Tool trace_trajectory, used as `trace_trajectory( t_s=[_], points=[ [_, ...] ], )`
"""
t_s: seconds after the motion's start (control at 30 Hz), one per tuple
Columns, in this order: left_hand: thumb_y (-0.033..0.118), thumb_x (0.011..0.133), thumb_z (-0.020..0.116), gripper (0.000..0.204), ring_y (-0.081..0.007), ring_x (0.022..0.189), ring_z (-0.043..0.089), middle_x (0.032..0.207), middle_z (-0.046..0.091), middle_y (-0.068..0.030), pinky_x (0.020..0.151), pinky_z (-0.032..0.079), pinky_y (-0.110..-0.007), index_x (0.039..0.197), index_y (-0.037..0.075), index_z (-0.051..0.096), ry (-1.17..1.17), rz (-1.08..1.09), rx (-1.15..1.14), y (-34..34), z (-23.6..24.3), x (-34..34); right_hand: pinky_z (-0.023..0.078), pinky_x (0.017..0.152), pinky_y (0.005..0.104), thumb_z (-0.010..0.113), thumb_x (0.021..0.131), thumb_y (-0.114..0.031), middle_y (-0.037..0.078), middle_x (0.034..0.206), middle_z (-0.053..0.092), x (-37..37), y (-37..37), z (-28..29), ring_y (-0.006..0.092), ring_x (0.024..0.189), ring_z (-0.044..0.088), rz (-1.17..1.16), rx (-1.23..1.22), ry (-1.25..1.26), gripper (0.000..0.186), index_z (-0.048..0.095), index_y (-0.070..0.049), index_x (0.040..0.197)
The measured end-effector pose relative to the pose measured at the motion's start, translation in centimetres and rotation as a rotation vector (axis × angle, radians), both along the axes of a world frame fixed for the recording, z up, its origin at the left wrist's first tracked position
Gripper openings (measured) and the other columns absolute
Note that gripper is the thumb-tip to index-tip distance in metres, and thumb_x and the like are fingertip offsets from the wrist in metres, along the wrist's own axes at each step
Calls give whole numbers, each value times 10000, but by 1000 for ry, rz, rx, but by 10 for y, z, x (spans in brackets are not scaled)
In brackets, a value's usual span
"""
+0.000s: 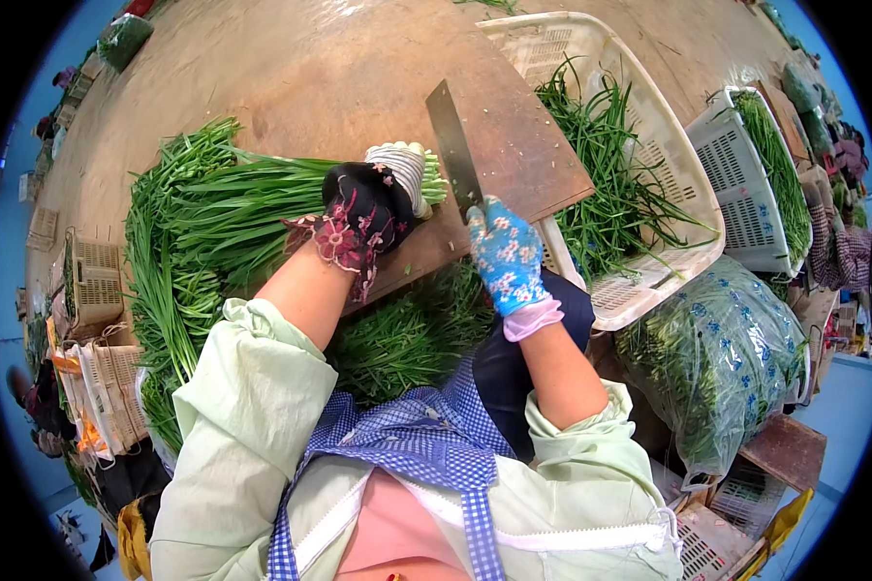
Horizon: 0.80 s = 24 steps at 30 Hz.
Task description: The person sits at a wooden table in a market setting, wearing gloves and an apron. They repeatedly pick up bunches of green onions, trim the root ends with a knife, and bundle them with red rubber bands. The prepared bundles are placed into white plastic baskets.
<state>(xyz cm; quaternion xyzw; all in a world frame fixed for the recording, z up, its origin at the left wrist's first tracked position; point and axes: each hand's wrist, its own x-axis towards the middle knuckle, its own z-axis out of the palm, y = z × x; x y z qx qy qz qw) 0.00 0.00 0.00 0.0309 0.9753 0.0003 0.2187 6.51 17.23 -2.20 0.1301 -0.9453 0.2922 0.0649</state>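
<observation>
My left hand (368, 203), in a black glove with pink flowers, grips a bunch of long green leafy stalks (247, 194) lying across a worn wooden board (378, 97). A white band (400, 174) circles the bunch near its pale, trimmed-looking ends, which point right. My right hand (504, 252), in a blue floral glove, is closed on the handle of a large cleaver (451, 136). Its broad blade points toward the far side of the board, just right of the bunch's ends. Small green bits lie on the board. More loose stalks (165, 261) are piled at the board's left.
A white basket of greens (649, 107) stands right of the board, with another crate (717, 184) beyond it. A bagged heap of greens (712, 358) sits at lower right. Crates (92, 281) are on the left. More greens (397, 339) lie below the board. People (848, 160) appear at the far right.
</observation>
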Motion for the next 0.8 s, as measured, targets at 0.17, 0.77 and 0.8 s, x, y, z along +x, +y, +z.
trace_trajectory(
  t_s=[0.17,0.77,0.8],
  points=[
    [398,530,805,733,-273,1053,561,1069,594,-145,886,462,-370,1101,25,536,26,-18,-9,-3,-5,-4,508,595,428,481,887,-278,168,734,642,6,-12,-12,343,650,632,-7,122,-34,246,577,-51,901],
    [412,552,811,683,-268,1023,582,1073,605,-118,872,456,-390,1076,55,558,98,24,-38,-10,-41,-2,506,671,458,468,868,-237,201,764,640,-11,-18,-18,369,742,635,191,248,-229,245,590,-26,843],
    [360,566,801,643,-275,1015,585,1070,602,-122,871,448,-402,1070,52,547,63,26,-37,-9,-36,-3,507,672,455,474,860,-226,202,774,641,-18,-20,-28,368,745,636,284,279,-153,236,597,-25,840]
  ],
)
